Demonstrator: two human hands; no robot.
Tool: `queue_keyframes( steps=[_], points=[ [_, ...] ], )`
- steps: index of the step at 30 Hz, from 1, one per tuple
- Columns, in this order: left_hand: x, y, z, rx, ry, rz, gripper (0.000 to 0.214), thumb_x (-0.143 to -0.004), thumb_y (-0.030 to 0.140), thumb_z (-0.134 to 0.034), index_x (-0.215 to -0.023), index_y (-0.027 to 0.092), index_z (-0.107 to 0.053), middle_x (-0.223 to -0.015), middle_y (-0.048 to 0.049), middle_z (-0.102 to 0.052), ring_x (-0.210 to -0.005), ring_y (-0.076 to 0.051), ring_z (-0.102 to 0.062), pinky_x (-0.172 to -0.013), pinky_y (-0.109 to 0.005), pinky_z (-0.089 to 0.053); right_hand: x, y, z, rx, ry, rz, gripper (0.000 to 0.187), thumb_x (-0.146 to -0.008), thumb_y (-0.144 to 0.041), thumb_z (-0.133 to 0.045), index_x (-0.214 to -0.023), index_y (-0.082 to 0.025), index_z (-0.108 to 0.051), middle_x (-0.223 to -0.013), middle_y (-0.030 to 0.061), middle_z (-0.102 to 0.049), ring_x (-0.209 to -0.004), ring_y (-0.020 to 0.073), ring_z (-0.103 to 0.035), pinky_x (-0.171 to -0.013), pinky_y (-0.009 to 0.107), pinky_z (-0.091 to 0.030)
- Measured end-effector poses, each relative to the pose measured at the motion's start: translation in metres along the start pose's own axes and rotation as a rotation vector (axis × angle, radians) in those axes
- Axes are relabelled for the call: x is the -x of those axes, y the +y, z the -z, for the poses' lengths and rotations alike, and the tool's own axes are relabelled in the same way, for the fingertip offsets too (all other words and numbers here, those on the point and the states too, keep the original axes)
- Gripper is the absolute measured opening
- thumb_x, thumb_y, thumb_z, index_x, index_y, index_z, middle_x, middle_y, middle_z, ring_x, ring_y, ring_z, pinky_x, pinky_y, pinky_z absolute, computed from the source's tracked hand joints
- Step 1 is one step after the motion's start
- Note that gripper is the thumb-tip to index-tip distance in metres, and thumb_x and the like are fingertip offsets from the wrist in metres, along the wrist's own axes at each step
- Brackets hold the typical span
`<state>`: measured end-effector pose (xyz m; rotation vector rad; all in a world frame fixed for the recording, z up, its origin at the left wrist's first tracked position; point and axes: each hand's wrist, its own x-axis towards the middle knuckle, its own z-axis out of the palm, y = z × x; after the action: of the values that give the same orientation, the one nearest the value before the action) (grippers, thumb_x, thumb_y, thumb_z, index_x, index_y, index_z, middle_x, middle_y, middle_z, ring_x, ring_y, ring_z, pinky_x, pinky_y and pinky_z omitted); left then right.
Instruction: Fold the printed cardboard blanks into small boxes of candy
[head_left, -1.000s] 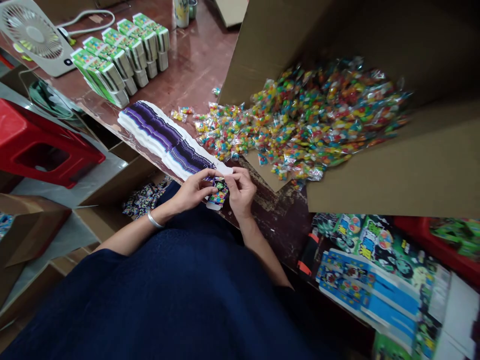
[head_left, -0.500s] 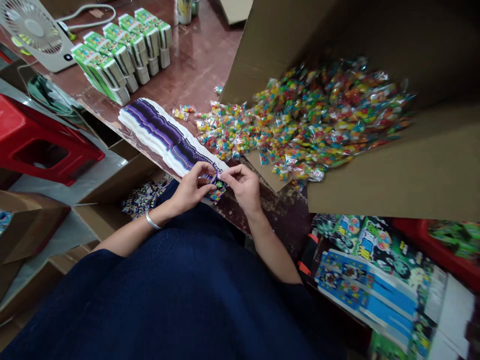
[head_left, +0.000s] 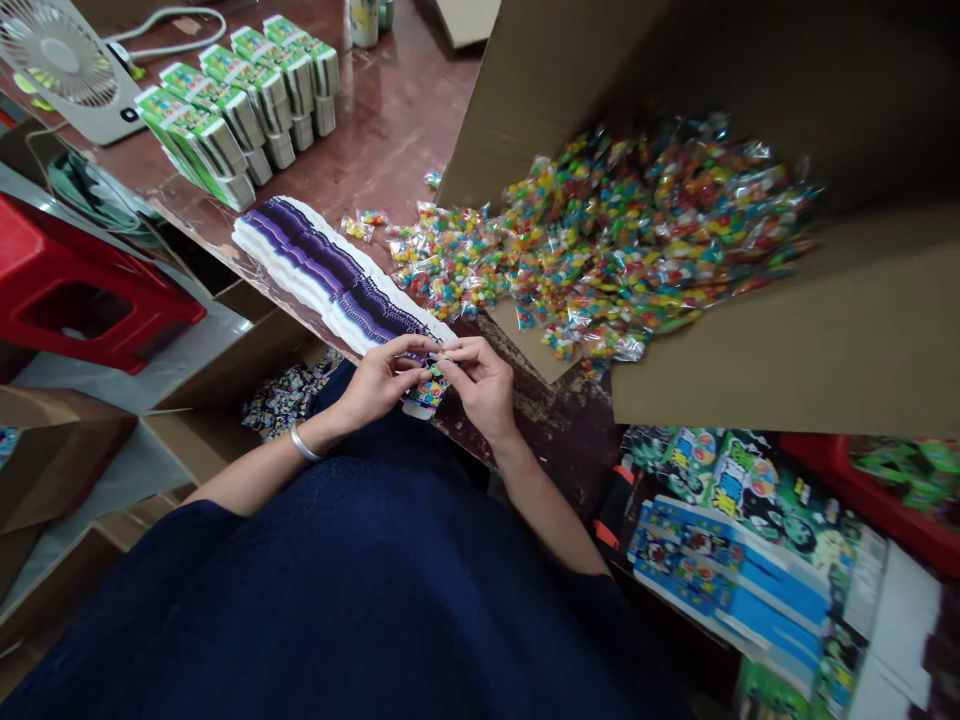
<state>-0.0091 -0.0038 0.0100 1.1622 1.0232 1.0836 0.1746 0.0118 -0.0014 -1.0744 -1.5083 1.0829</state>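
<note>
A small printed candy box (head_left: 427, 390), dark with bright colours and a white flap at its lower end, is between my two hands at the table edge. My left hand (head_left: 390, 378) pinches its left side, a silver bangle on that wrist. My right hand (head_left: 480, 385) has thumb and fingers closed at the box's upper end, fingertips close to those of the left. Just beyond my hands lies a long fanned row of flat purple-and-white cartons (head_left: 330, 265). Small clear bags of colourful candy (head_left: 465, 255) spill toward it from the right.
A large cardboard box (head_left: 765, 350) lies open, the candy heap inside. Green carton bundles (head_left: 240, 100) and a white fan (head_left: 67, 65) stand at the back left. Below left, an open carton holds small packets (head_left: 289, 400). A red stool (head_left: 90, 280) is farther left; blue printed sheets (head_left: 720, 570) lie lower right.
The small box has tilted, so more of its front and the white lower flap show. My fingers have drawn together at its upper end.
</note>
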Motion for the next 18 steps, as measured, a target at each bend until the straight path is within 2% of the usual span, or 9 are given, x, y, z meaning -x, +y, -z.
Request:
queue_keyframes(
  steps=[4,5,6,7,8,10,14,16,18],
  points=[
    [-0.003,-0.003,0.004,0.011,-0.020,0.060,0.028,-0.079,0.026,-0.084,-0.100,0.018,-0.066,-0.095,-0.0019,-0.069,-0.073,-0.011,-0.063,-0.064,-0.023,-0.054,-0.014,0.013,0.029,0.090,-0.079,-0.060,0.034,-0.095,-0.057,-0.068,-0.093,-0.023,-0.072,-0.105,0.0064,-0.076,-0.090,0.0200,-0.072,-0.076,0.033,-0.059],
    [-0.004,-0.003,0.006,-0.006,-0.008,0.062,0.030,-0.077,0.026,-0.086,-0.094,0.018,-0.063,-0.092,-0.0011,-0.068,-0.075,-0.011,-0.063,-0.066,-0.023,-0.054,-0.022,0.019,0.042,0.160,-0.024,-0.081,0.036,-0.095,-0.058,-0.067,-0.099,-0.023,-0.072,-0.104,0.0065,-0.076,-0.084,0.0198,-0.071,-0.072,0.033,-0.059],
    [-0.006,-0.004,0.008,-0.029,0.008,0.060,0.033,-0.074,0.026,-0.088,-0.089,0.018,-0.060,-0.089,-0.0006,-0.067,-0.077,-0.012,-0.063,-0.067,-0.023,-0.054,-0.031,0.026,0.056,0.281,0.103,-0.088,0.036,-0.096,-0.057,-0.065,-0.104,-0.022,-0.071,-0.101,0.0071,-0.076,-0.081,0.0205,-0.070,-0.071,0.034,-0.058],
    [-0.007,-0.005,0.010,-0.050,0.022,0.061,0.037,-0.072,0.027,-0.090,-0.085,0.018,-0.057,-0.088,-0.0003,-0.066,-0.078,-0.012,-0.063,-0.067,-0.022,-0.054,-0.040,0.033,0.070,0.449,0.204,-0.095,0.033,-0.096,-0.053,-0.065,-0.106,-0.021,-0.070,-0.104,0.0090,-0.076,-0.083,0.0218,-0.070,-0.076,0.036,-0.058],
    [-0.008,-0.006,0.012,-0.059,0.029,0.073,0.040,-0.071,0.027,-0.091,-0.085,0.018,-0.055,-0.086,0.0000,-0.065,-0.077,-0.012,-0.062,-0.066,-0.022,-0.054,-0.049,0.041,0.083,0.624,0.250,-0.115,0.029,-0.097,-0.047,-0.065,-0.105,-0.020,-0.070,-0.107,0.0117,-0.076,-0.085,0.0237,-0.070,-0.082,0.039,-0.057],
    [-0.009,-0.008,0.013,-0.022,0.028,0.133,0.042,-0.072,0.029,-0.090,-0.093,0.019,-0.056,-0.086,0.0008,-0.062,-0.070,-0.011,-0.059,-0.060,-0.022,-0.053,-0.064,0.056,0.100,0.868,0.220,-0.168,0.022,-0.095,-0.037,-0.067,-0.106,-0.018,-0.070,-0.110,0.0161,-0.076,-0.095,0.0292,-0.070,-0.091,0.045,-0.055],
    [-0.008,-0.010,0.011,0.166,-0.025,0.283,0.058,-0.072,0.025,-0.088,-0.122,0.022,-0.059,-0.096,-0.0011,-0.061,-0.075,-0.015,-0.065,-0.064,-0.032,-0.063,-0.078,0.069,0.103,1.080,0.096,-0.207,0.034,-0.092,-0.030,-0.070,-0.122,-0.016,-0.067,-0.127,0.0222,-0.071,-0.114,0.0356,-0.066,-0.097,0.047,-0.053],
    [-0.008,-0.009,0.011,0.240,-0.092,0.330,0.061,-0.070,0.020,-0.087,-0.127,0.022,-0.063,-0.104,-0.0042,-0.065,-0.085,-0.019,-0.068,-0.074,-0.038,-0.065,-0.078,0.067,0.098,1.119,0.025,-0.204,0.035,-0.094,-0.029,-0.065,-0.127,-0.016,-0.067,-0.125,0.0212,-0.072,-0.112,0.0354,-0.067,-0.095,0.047,-0.053],
    [-0.008,-0.008,0.012,0.273,-0.162,0.367,0.054,-0.070,0.018,-0.084,-0.122,0.020,-0.068,-0.106,-0.0060,-0.069,-0.089,-0.020,-0.069,-0.080,-0.037,-0.063,-0.075,0.064,0.094,1.157,-0.055,-0.193,0.032,-0.095,-0.023,-0.061,-0.125,-0.017,-0.069,-0.123,0.0207,-0.072,-0.108,0.0350,-0.068,-0.094,0.047,-0.053]
  ],
)
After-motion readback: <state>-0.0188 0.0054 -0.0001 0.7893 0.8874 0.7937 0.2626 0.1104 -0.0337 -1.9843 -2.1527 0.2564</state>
